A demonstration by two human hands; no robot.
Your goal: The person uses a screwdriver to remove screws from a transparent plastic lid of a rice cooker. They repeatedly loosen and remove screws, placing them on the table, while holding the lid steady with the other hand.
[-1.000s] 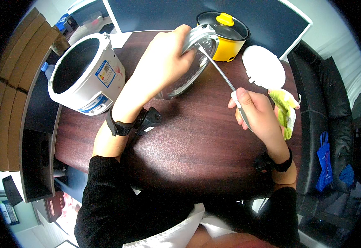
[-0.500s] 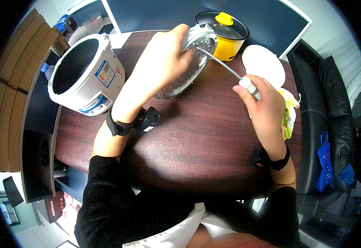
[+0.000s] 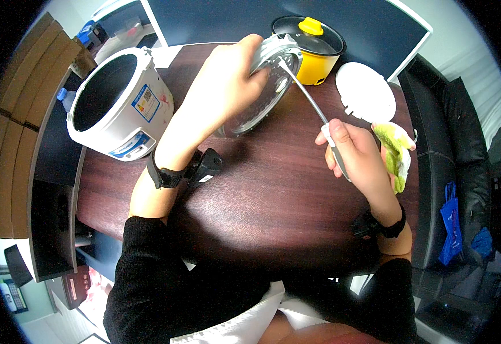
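Observation:
My left hand point(image 3: 227, 80) grips the rim of a round grey lid point(image 3: 256, 112) with a perforated metal inner plate, tilted up on its edge above the table. In my right hand point(image 3: 356, 152) is a screwdriver point(image 3: 309, 97) with a white and grey handle. Its long shaft slants up and left, and the tip meets the lid's inner face near the upper rim; whether it sits in a screw is too small to tell. Part of the lid is hidden behind my left fingers.
A white rice cooker body point(image 3: 118, 109) without its lid stands at the left. Behind the lid is a yellow pot point(image 3: 319, 66) with a glass lid. At the right lie a white oval cover point(image 3: 368, 92) and a green-white cloth point(image 3: 398, 157) on the dark wooden table point(image 3: 273, 200).
My right hand has dropped slightly and turned its grip on the screwdriver. The tool's tip has shifted right, toward the lid's rim. My left hand and the lid stay put.

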